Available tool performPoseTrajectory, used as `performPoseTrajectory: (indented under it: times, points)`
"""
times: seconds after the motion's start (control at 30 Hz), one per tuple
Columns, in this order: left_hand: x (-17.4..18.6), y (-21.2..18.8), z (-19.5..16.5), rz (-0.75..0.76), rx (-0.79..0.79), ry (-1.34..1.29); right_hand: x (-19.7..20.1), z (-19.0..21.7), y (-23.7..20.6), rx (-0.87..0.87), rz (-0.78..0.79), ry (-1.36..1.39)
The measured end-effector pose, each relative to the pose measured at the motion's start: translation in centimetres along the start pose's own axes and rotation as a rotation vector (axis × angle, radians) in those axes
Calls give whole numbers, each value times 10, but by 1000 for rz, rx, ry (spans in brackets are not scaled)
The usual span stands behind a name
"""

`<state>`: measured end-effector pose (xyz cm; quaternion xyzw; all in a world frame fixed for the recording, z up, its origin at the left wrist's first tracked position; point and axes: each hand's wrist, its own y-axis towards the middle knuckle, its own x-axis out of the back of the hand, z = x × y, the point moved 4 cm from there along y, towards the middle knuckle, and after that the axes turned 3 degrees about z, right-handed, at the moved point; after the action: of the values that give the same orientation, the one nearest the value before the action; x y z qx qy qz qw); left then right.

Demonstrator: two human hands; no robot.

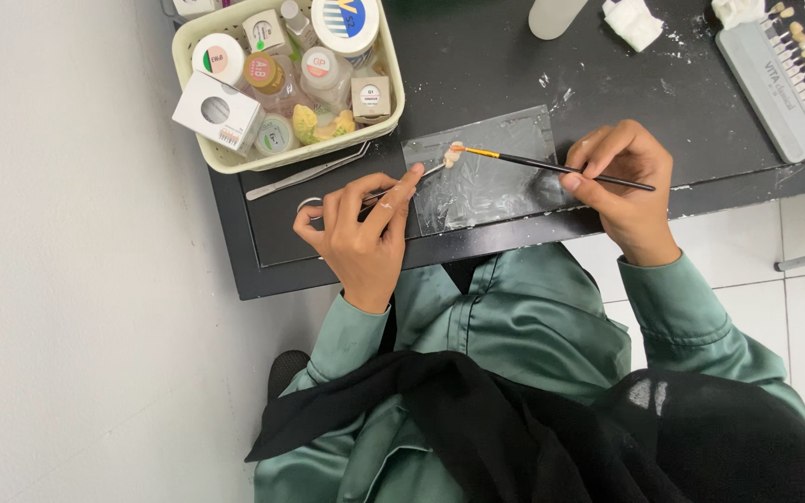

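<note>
Right hand [628, 186] grips a thin brush [552, 166] lying crosswise, tip touching a small tooth piece [453, 155] on the pincers [393, 190] gripped by the left hand [361, 228], near the worktop's [607, 84] front edge.

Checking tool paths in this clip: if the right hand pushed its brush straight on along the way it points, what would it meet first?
The right hand points its thin brush leftward, and the tip already sits at the small pale tooth piece held by the left hand over the clear slab. Contact looks likely; depth is unclear.
</note>
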<state>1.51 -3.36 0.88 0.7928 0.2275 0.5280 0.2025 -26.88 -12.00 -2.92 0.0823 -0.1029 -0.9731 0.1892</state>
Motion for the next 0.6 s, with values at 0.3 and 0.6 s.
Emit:
performPoseTrajectory:
  times: [0.3, 0.6]
  points:
    - [0, 0, 0, -6, 6, 0, 2, 0, -1, 13, -1, 34]
    - [0, -1, 0, 1, -1, 7, 0, 0, -2, 12, 17, 19]
